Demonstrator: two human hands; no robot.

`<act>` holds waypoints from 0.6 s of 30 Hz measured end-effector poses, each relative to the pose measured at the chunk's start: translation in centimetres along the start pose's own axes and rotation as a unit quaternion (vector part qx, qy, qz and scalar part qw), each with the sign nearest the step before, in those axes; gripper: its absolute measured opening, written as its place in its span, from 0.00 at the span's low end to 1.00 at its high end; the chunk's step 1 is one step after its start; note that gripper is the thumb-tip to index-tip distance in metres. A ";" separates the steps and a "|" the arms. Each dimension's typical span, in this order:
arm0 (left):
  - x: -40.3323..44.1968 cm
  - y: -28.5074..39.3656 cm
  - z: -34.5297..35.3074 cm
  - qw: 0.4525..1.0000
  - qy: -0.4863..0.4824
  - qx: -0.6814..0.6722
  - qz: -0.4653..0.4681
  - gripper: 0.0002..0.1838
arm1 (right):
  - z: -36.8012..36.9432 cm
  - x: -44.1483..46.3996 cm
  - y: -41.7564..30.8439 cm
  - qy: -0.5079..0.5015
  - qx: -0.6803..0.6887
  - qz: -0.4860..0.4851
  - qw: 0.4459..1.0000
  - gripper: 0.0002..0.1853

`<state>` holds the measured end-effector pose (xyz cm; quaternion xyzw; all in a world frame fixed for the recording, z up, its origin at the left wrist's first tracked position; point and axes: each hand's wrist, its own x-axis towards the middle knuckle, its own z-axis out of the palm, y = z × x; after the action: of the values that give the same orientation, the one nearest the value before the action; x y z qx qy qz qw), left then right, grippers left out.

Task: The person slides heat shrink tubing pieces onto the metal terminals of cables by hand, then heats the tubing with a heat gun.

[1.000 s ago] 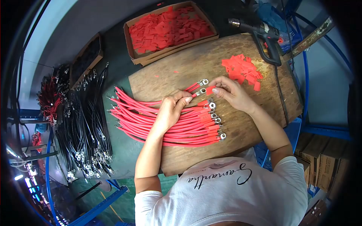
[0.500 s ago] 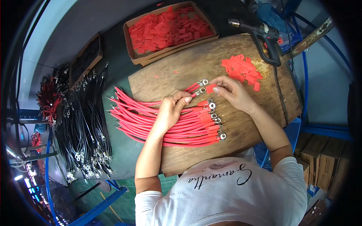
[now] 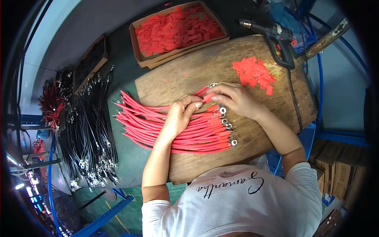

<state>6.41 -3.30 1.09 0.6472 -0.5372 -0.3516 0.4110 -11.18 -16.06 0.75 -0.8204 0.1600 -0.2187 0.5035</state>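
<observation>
Head view: a red sleeve [image 3: 209, 97] is pinched by the right hand [image 3: 233, 99], a cable [image 3: 203, 100] by the left hand [image 3: 182, 111]; several lower cables [image 3: 185, 135] are sleeved, upper cables [image 3: 201, 92] seemingly not.

Thick cables [image 3: 146, 128]: glossy red
Held sleeve [image 3: 209, 97]: orange-red
Loose sleeves [image 3: 252, 71]: the same orange-red
Ring terminals [image 3: 232, 144]: silver
Thin cables [image 3: 89, 122]: black, silver-tipped
Board [image 3: 189, 170]: brown, darker mottled streaks, yellowish patches
Tabletop [image 3: 128, 162]: dark green
Carton [image 3: 185, 50]: tan-brown
Heat gun [image 3: 284, 34]: black, silver nozzle [image 3: 245, 23]
Shirt [image 3: 237, 205]: white, black script lettering [image 3: 228, 187]
Bench frame [image 3: 104, 215]: blue
Floor [image 3: 132, 209]: green
</observation>
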 end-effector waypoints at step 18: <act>-0.1 0.5 -0.1 0.995 -0.010 -0.073 -0.072 0.07 | 0.2 0.7 0.4 -0.065 -0.056 -0.091 0.992 0.13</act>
<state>6.27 -3.19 1.55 0.6490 -0.4657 -0.4251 0.4257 -10.50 -16.43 0.50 -0.8710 0.0636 -0.2006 0.4439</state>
